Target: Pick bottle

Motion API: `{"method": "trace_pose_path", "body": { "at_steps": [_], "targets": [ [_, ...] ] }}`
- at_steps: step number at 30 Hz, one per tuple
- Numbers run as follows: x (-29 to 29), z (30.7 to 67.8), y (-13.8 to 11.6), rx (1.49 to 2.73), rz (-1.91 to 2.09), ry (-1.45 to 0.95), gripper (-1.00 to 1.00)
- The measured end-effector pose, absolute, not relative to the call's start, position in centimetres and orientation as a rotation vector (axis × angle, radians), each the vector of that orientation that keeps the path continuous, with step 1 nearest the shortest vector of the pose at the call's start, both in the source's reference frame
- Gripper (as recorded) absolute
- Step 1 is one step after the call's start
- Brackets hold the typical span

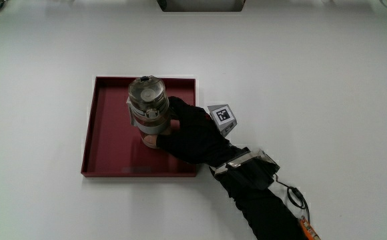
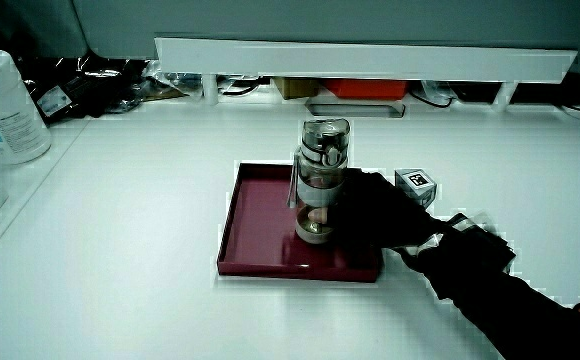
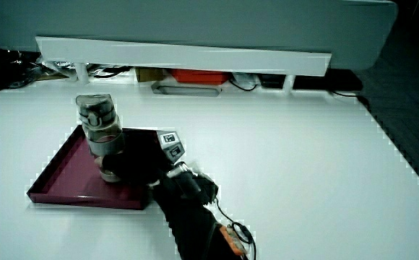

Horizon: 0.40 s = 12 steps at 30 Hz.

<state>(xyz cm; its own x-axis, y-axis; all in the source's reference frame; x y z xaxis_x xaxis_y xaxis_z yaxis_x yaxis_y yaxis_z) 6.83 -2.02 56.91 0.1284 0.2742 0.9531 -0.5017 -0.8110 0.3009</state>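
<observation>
A clear bottle with a grey lid stands upright in a dark red tray on the white table. In both side views the bottle rises above the tray. The black-gloved hand reaches over the tray's rim and wraps around the bottle's lower body, fingers curled on it. The patterned cube sits on the hand's back. In both side views the hand covers part of the bottle's base.
A low white partition runs along the table's edge farthest from the person, with cables and boxes under it. A white canister stands at the table's edge in a side view. A cable with an orange part trails from the forearm.
</observation>
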Motion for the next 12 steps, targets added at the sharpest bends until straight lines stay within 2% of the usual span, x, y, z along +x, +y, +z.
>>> {"method": "trace_pose_path", "body": {
  "at_steps": [5,12],
  "targets": [
    [7.7,54.9,-2.8,1.869,1.736,-0.272,1.0],
    [9.7,51.8,-3.7,1.81,1.821,-0.305,1.0]
  ]
}}
